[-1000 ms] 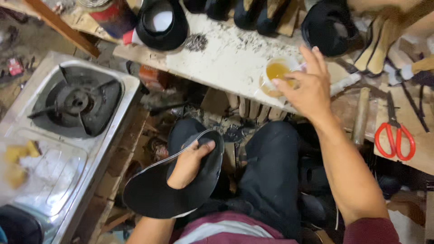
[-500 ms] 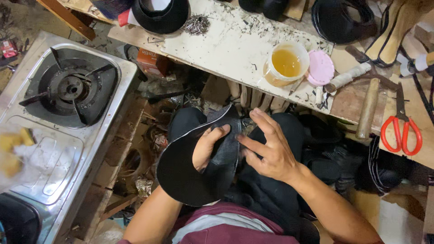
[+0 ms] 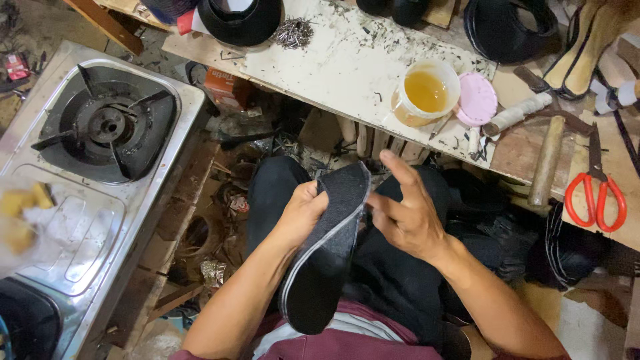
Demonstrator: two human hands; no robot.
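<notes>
Raised since earlier, the black sole piece [image 3: 327,253], left hand [image 3: 301,213] gripping it, runs lap-to-bench lengthwise, right hand [image 3: 407,217] open alongside.

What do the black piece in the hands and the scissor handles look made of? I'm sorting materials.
Black piece: probably stiff felt or fabric-faced board, matte and fuzzy, pale cut edge, bending in the left hand. Scissor handles: likely plastic, glossy red.

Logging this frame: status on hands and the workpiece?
Left hand grips black sole piece over lap. Right hand open, fingers at its edge. Glue tub open on bench. Nothing obstructing.
</notes>
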